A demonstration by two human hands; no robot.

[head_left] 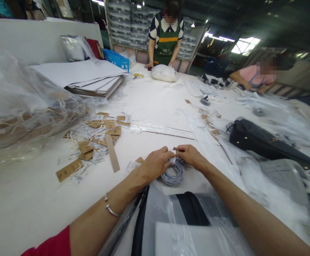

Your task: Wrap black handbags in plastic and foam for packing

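Note:
My left hand (157,164) is closed in a pinch at a small white label (172,160), just above a coil of grey cord (173,176). Close by on the right, the fingers of my right hand (192,155) pinch together on a small brown strip (174,149). Whether the label and the strip are joined cannot be made out. The coil lies on the white table (155,110), partly under both hands. Between my forearms, at the near edge, sits a black and grey bag (160,206) under clear plastic, with a white sheet (187,240) over it.
Brown paper tags (87,149) with strings are heaped on the left, beside a large clear plastic bag (32,117). A stack of white boards (85,76) lies behind. To the right is a black bag (267,142). Two people stand across the table, one by a white bundle (164,73).

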